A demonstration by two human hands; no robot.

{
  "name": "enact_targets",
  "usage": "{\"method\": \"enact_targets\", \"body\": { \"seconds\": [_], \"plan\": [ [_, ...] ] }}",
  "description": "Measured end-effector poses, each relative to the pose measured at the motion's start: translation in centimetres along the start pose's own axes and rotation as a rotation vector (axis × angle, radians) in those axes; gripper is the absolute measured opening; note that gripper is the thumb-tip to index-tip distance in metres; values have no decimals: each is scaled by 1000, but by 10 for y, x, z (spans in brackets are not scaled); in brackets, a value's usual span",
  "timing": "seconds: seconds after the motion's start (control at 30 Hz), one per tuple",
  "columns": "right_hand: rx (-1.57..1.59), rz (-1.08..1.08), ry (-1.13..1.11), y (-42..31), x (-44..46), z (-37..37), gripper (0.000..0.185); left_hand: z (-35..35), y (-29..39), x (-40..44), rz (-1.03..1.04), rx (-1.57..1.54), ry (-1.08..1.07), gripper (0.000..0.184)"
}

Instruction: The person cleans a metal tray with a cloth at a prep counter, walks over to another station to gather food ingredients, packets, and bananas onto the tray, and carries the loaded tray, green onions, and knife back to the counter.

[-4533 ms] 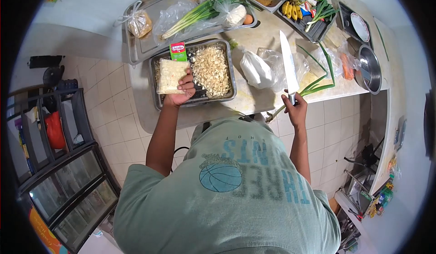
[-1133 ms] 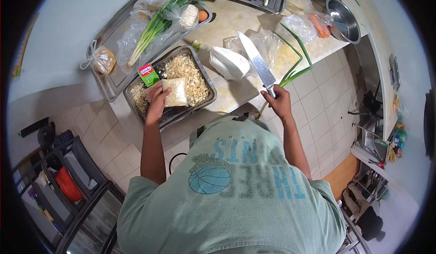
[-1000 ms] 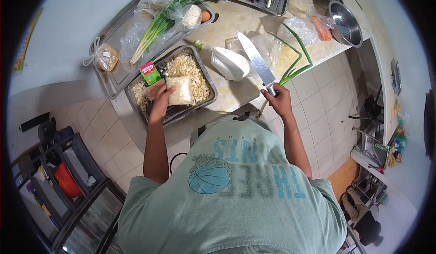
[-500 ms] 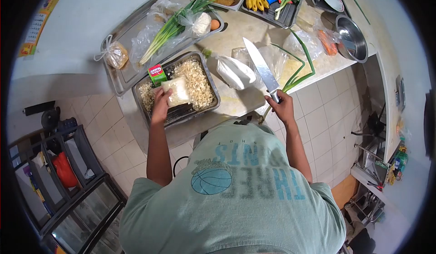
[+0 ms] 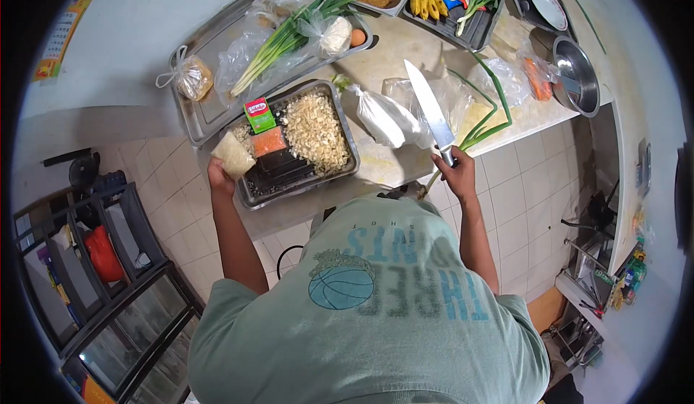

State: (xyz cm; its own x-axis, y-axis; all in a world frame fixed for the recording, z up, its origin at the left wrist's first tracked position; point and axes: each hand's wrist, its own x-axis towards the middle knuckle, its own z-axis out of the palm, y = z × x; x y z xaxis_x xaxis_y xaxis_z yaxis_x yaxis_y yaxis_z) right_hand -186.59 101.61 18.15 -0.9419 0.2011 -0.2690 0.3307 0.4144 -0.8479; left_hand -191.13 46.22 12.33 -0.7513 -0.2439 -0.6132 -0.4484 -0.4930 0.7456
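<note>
My left hand is closed on a clear packet of pale, off-white contents, held over the left edge of a dark metal tray. Inside that tray lie a heap of chopped pale pieces, a green and red box and a small orange packet. My right hand grips a large kitchen knife by its handle, blade pointing away from me. Close to the blade are a plastic bag of white contents and long green spring onion leaves.
A larger tray behind holds spring onions, a brown egg and plastic bags. Farther back, a dark tray carries bananas. To the right stand a metal bowl and a bag of carrots.
My left hand has moved left with the pale packet, from the tray's middle to its left edge, uncovering the orange packet. The knife stays in my right hand, and the view has shifted slightly.
</note>
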Motion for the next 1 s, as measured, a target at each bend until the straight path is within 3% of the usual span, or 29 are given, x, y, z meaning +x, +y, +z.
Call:
{"method": "enact_targets", "body": {
  "seconds": [0.17, 0.27, 0.4, 0.47, 0.6, 0.77, 0.97, 1.0],
  "plan": [
    [37, 54, -28, -6, 2, 9, 27, 27, -5, 8, -37, 46, -23, 44],
    [46, 45, -47, -9, 9, 11, 26, 68, 4, 26, 100, -13, -216, 44],
    [36, 36, -57, -14, 14, 16, 25, 112, 20, 80, -12, 43, -145, 42],
    [30, 27, -63, -20, 17, 18, 25, 123, 17, 134, 17, 196, -152, 39],
    [6, 5, -73, -27, 21, 20, 25, 172, 45, 148, 52, 666, -73, 40],
    [-35, -6, -66, -19, 15, 19, 27, 166, 56, 175, 473, 1351, 77, 40],
    [-9, 45, -48, -10, 6, 17, 27, 84, 43, 142, 546, 920, 13, 32],
    [-5, 41, -52, -10, 5, 17, 27, 59, 37, 136, 633, 1004, 87, 29]
  ]
}}
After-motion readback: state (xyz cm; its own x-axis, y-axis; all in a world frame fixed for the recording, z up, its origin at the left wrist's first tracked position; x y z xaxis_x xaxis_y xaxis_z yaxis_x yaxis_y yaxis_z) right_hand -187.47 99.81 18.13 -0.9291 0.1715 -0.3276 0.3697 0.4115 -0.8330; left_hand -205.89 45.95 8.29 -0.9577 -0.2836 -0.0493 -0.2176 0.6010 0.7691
